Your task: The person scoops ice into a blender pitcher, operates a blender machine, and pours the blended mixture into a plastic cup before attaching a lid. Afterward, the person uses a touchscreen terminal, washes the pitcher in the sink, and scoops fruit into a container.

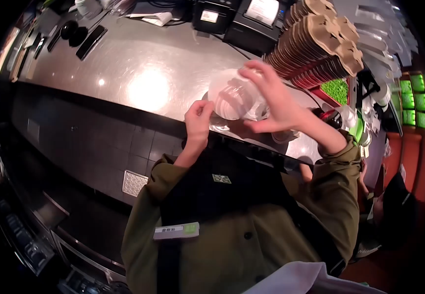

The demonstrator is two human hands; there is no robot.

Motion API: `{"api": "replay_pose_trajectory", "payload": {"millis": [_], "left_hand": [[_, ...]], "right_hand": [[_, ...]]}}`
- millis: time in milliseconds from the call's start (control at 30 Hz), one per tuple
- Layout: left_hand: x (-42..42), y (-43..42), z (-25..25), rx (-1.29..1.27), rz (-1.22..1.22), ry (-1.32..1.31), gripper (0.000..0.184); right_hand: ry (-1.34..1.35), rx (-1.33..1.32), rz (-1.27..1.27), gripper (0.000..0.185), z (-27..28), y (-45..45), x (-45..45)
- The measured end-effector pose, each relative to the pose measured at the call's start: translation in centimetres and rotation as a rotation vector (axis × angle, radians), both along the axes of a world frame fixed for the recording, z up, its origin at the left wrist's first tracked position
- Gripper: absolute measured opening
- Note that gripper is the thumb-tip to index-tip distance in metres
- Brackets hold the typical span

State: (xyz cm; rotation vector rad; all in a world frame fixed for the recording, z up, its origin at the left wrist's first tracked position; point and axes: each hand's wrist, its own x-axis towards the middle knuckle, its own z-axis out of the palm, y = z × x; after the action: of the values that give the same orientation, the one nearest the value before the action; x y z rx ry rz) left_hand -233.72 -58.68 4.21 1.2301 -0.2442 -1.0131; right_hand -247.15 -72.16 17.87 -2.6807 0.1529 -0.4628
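Observation:
A stack of round, whitish translucent pieces (pixel 233 100), which look like lids or cups in clear plastic, is at the counter's front edge between my hands. At its left edge is my left hand (pixel 199 119), closed, thumb and fingers pinched together; what they pinch is too small to make out. My right hand (pixel 276 100) arches over the right side of the stack. Its thumb and fingers are spread wide apart, the thumb low and the fingertips near the upper rim. Whether those fingertips touch the stack I cannot tell.
Brown cardboard cup carriers (pixel 315 44) rise in tall stacks beyond my right hand, near a red tray of green pieces (pixel 335 91). A receipt printer (pixel 256 24) stands at the back. On the metal counter (pixel 119 59) lies a black phone-like object (pixel 91 42). Another person (pixel 393 210) is at right.

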Motion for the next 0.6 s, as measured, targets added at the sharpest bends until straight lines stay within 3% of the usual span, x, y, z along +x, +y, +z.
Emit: {"api": "replay_pose_trajectory", "payload": {"millis": [200,600], "left_hand": [[0.1,-0.5,0.3,-0.017,-0.032,-0.008,0.013],[1.2,-0.8,0.8,0.020,-0.178,0.019,0.015]], "right_hand": [[0.110,-0.048,0.016,0.079,-5.0,-1.1,2.5],[0.216,-0.008,-0.017,0.081,-6.7,-1.6,3.1]]}}
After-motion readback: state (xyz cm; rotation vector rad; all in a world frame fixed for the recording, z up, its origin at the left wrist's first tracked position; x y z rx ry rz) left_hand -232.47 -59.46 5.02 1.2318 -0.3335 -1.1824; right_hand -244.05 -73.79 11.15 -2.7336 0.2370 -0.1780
